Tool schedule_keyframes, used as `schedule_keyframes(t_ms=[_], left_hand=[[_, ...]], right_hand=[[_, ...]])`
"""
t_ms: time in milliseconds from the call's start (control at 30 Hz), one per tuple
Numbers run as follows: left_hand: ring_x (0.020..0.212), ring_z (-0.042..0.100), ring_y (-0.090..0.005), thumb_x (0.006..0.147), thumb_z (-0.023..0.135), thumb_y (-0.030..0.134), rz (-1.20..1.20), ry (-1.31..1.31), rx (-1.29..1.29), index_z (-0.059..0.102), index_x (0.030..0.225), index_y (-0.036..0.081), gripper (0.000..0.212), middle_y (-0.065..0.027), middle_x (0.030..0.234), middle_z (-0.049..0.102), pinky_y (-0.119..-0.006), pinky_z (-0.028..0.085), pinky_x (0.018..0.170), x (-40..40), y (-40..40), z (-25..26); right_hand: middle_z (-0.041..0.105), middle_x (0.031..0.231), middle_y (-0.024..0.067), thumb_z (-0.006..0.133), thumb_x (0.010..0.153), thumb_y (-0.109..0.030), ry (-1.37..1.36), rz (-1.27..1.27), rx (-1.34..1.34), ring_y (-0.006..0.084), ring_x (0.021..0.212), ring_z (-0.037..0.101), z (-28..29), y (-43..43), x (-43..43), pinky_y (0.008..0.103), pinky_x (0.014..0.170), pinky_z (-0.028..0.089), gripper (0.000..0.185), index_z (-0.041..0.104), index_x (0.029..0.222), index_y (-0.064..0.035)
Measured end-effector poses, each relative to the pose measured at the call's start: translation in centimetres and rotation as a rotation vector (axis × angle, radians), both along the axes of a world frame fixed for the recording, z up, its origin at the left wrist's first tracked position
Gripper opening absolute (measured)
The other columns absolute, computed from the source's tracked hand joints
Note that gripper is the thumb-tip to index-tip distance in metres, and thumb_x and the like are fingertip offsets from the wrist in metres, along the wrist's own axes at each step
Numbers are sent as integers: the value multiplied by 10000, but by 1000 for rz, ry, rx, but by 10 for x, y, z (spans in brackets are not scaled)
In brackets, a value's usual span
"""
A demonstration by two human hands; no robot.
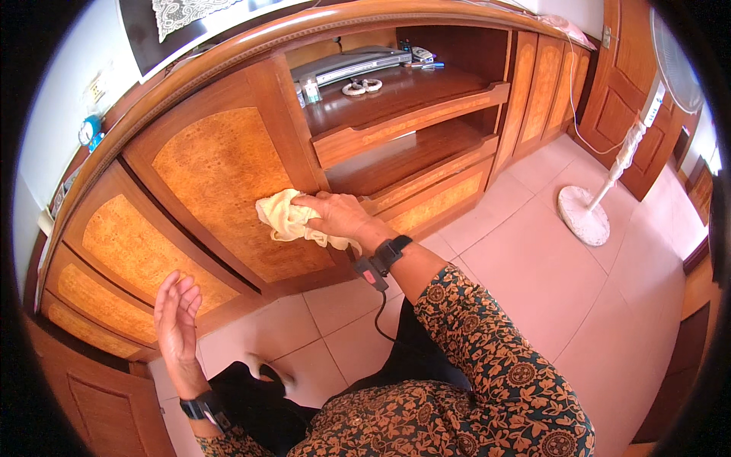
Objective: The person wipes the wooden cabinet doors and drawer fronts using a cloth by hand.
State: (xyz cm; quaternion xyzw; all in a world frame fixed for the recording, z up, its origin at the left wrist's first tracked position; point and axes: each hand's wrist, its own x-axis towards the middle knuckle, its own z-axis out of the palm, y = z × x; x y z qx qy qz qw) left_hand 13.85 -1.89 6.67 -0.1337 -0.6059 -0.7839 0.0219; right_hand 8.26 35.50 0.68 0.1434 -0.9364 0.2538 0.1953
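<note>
A crumpled pale yellow cloth (288, 214) is bunched under the fingers of my right hand (342, 214). It lies against the lower right part of a wooden cabinet door (223, 160) with a burl-patterned panel. My left hand (176, 320) is raised in front of the narrower door (143, 245) to the left, apart from it as far as I can tell. Its fingers are slightly curled, and nothing is in it. Both wrists wear black straps, and a small dark device with a cable hangs by the right one.
Right of the door, an open shelf (394, 108) holds a silver disc player (365, 64), a small clear jar (311, 89) and white rings (362, 86). A blue clock (89, 131) stands on the cabinet top. A pedestal fan (585, 214) with a trailing cord is on the tiled floor (531, 268).
</note>
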Motion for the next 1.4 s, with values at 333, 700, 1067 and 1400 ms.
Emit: schedule_keyframes(t_ms=[333,700,1067,1400], left_hand=[[949,609,-143,930,612,194,255,-220,-306,530,1257,7,386,-80,1057,638,-275,481,841,32,-73,-133],[901,572,-328,871,656,247,510,-100,-1518,600,1020,-60,346,-216,966,614,-398,471,830,157,-136,-224],[759,573,-221,844,659,174,242,-352,-1175,604,919,-12,208,-119,800,602,-341,488,711,145,-178,-232],[689,566,-127,904,559,117,-24,-564,-715,636,911,23,122,-35,738,599,-269,477,624,183,-139,-201]], right_hand=[[621,1141,112,637,819,-309,-114,-34,-6,315,1001,626,0,17,7,426,851,502,510,522,1316,-311],[623,1107,148,628,821,-291,-84,-6,12,332,965,632,-1,3,1,436,820,507,528,503,1334,-276],[630,1089,153,612,819,-253,-64,11,4,337,965,631,-3,-10,-5,428,810,518,483,528,1294,-229],[624,1094,157,606,816,-264,-109,32,28,331,982,625,-1,-10,-4,436,818,508,503,512,1309,-245]])
